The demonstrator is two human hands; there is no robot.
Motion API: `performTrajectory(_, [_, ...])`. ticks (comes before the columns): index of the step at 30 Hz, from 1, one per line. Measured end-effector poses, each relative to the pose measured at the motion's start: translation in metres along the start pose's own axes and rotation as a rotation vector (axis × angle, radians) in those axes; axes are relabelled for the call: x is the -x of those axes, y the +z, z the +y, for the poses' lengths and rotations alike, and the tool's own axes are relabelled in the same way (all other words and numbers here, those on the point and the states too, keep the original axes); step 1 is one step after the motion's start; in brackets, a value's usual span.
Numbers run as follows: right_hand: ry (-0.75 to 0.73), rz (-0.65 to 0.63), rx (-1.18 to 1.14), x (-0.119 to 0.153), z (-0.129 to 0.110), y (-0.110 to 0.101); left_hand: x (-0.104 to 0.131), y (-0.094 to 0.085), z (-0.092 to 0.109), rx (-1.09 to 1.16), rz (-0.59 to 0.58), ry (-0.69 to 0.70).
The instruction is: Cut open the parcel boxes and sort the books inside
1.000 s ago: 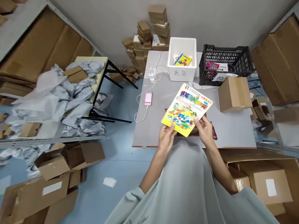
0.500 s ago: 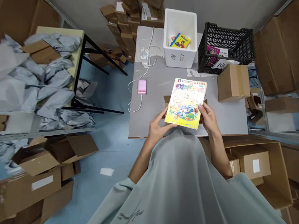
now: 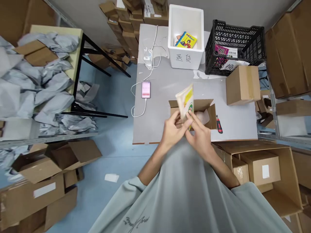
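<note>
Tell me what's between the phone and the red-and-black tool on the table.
The open cardboard box, with the held book partly blocking it, as the head view shows.

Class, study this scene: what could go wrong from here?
The left hand and right hand hold the yellow-and-white paper book near one end; it might slip against the open brown cardboard box.
The red-and-black utility knife lies beside the box; a stray hand might strike it.
A white cable loops past the grey table's edge; snagged, it might drag the pink-screened phone.
</note>
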State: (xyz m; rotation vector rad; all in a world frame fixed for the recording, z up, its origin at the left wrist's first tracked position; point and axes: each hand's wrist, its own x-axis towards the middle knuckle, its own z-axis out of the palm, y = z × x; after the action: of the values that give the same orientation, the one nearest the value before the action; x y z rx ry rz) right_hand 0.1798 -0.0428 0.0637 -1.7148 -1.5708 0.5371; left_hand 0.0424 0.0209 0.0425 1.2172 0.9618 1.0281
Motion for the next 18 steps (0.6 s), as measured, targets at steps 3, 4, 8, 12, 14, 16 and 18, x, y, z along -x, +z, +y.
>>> performTrajectory(3, [-0.04,-0.041,-0.001,0.005,0.005,0.002,-0.009,-0.004,-0.005,0.073,0.077,-0.085])
performTrajectory(4, [-0.029,-0.017,-0.044,0.004,0.011,-0.003,-0.012,-0.009,-0.008,0.111,0.075,-0.115])
performTrajectory(8, [0.236,0.105,-0.322,-0.013,0.052,-0.032,-0.019,-0.03,-0.018,0.246,0.007,-0.269])
performTrajectory(12, [0.495,-0.145,-0.669,-0.021,0.083,-0.044,-0.015,-0.038,-0.023,0.258,-0.034,-0.379])
performTrajectory(14, [0.52,-0.154,-0.718,-0.019,0.089,-0.042,-0.011,-0.037,-0.022,0.28,-0.055,-0.406])
performTrajectory(16, [0.514,-0.114,-0.729,-0.017,0.091,-0.038,-0.008,-0.036,-0.021,0.331,-0.074,-0.423])
performTrajectory(18, [0.515,-0.112,-0.735,-0.016,0.094,-0.034,-0.006,-0.034,-0.021,0.37,-0.073,-0.431])
